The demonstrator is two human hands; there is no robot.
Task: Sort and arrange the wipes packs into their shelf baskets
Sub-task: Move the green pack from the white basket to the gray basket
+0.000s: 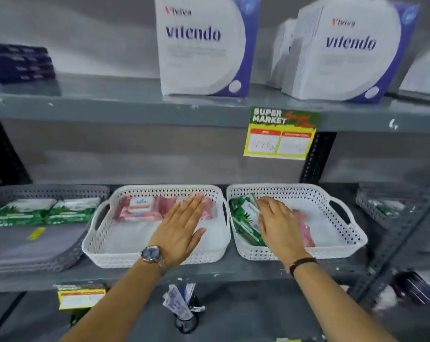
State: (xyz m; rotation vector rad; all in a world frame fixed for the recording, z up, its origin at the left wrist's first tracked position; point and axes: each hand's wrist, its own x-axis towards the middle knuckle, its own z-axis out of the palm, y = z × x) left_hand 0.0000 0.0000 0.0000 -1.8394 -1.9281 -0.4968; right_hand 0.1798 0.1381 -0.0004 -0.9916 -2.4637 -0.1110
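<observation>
Three baskets sit side by side on the middle shelf. The grey basket on the left holds two green wipes packs. In the middle white basket, pink wipes packs lie along the back. My left hand is flat with fingers straight, over this basket's right part, holding nothing. The right white basket contains green wipes packs at its left side and a pink wipes pack. My right hand rests palm down on those packs; what its fingers grip is hidden.
White "Vitendo" boxes stand on the upper shelf, with dark flat packs at far left. A supermarket price tag hangs from the shelf edge. Another basket sits at far right. A dark cup with papers stands on the lower shelf.
</observation>
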